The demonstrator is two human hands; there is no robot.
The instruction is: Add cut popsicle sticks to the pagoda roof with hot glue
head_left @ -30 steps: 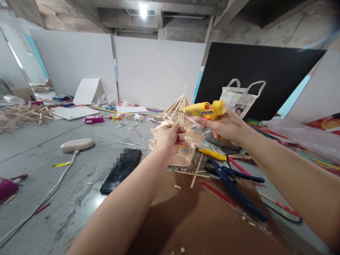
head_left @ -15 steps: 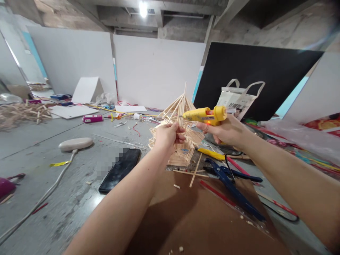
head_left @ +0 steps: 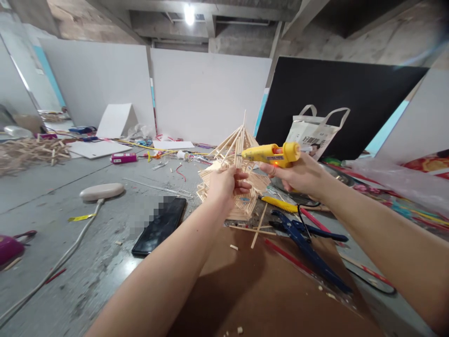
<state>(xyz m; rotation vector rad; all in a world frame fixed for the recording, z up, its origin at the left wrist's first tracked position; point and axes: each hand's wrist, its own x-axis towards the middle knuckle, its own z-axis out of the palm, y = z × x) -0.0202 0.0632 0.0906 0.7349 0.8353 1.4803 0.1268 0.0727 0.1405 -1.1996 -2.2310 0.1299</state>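
Note:
A model house of thin wooden sticks (head_left: 250, 140) stands in the middle, with a pointed roof and a layered lower part. At the front of the roof my left hand (head_left: 226, 182) is closed, thumb and fingers pinched on the lower end of a wooden stick (head_left: 239, 157). My right hand (head_left: 300, 173) grips a yellow hot glue gun (head_left: 270, 153), its orange light lit. The gun points left, and its nozzle is at the sticks just above my left fingertips; whether it touches cannot be made out. My left hand hides part of the model's lower layers.
Blue-handled cutters (head_left: 308, 248), a yellow utility knife (head_left: 278, 204) and crossed loose sticks (head_left: 259, 227) lie near a brown board (head_left: 224, 290). A black phone (head_left: 161, 227) and a white corded power strip (head_left: 101, 192) are at left. A paper bag (head_left: 312, 131) stands behind.
My left hand has slid slightly down, and its fingers show a little more. The glue gun stays at nearly the same spot by the roof.

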